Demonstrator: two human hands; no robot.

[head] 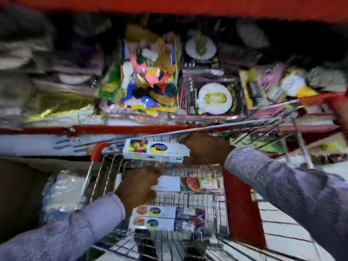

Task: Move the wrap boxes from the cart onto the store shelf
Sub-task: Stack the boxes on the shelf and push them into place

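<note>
- Whole view heavily motion-blurred; fine detail unreliable.
- Right hand [204,148], in a grey-blue striped sleeve [282,185], clenched on the right end of a long white cardboard wrap box with a fruit picture and a blue-and-yellow oval logo [156,149].
- That held box lying level, above the far rim of the silver wire shopping cart with red plastic corner trim [98,149], in front of the red edge strip of the store shelf [120,129].
- Left hand [138,185], in a matching sleeve, reaching down into the cart basket, fingers curled at the left end of a second white wrap box bearing a watermelon picture [188,183]; firm grasp or mere contact: cannot tell.
- Two more white wrap boxes with the same oval logo [165,217] lying side by side, touching, on the cart floor nearer the camera.
- Clear plastic-wrapped pack [62,193] just outside the cart's left wall; contents unreadable.
- Shelf behind carrying a clear bag of multicoloured pieces [148,76] and, to its right, a dark pack showing a white frilled disc with gold centre [214,98].
- Further shelf goods at left and right too blurred to identify.
</note>
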